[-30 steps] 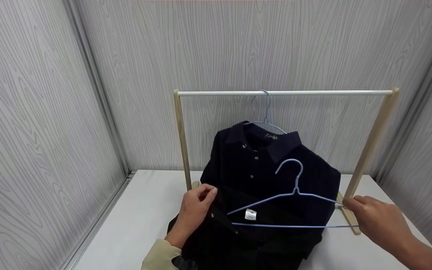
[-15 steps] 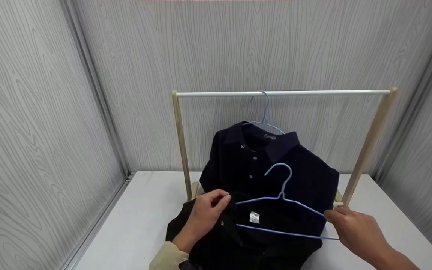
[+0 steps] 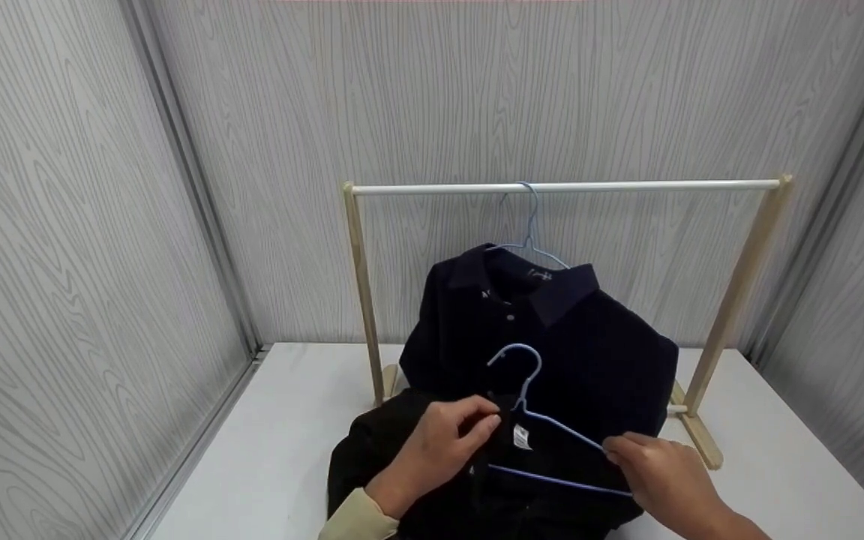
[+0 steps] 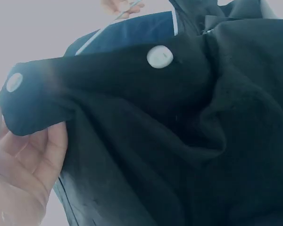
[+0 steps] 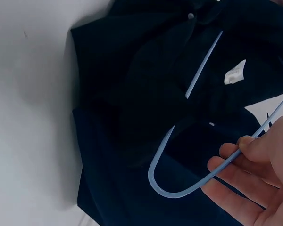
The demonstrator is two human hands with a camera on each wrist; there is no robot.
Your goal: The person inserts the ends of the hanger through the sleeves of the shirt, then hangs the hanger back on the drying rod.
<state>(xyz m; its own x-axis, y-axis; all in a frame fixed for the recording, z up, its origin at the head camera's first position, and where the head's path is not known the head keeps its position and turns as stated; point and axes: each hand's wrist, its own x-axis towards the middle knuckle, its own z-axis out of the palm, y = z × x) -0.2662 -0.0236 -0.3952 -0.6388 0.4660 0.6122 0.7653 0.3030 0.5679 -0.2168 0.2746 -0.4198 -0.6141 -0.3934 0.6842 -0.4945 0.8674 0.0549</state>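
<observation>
My left hand [image 3: 443, 446] pinches the collar edge of a black shirt [image 3: 394, 427] that lies on the table. In the left wrist view, white buttons [image 4: 160, 57] show along the shirt's dark cloth, and fingers hold its corner from below. My right hand [image 3: 661, 476] grips the right end of a light blue wire hanger [image 3: 563, 429]. The hanger's hook points up, and its left end is hidden inside the shirt's neck, near a white label [image 3: 522, 436]. In the right wrist view, thumb and fingers pinch the hanger's wire [image 5: 198, 186] close to its rounded end.
A rack with a white rail [image 3: 649, 184] and wooden legs [image 3: 739, 300] stands behind the hands. On it a navy shirt [image 3: 612, 337] hangs from another blue hanger [image 3: 529, 225]. The white table [image 3: 252, 450] meets grey wood-patterned walls [image 3: 432, 90].
My right hand has moved left with the hanger, pushing its left end deeper into the black shirt's neck. My left hand has shifted right and slightly down with the collar.
</observation>
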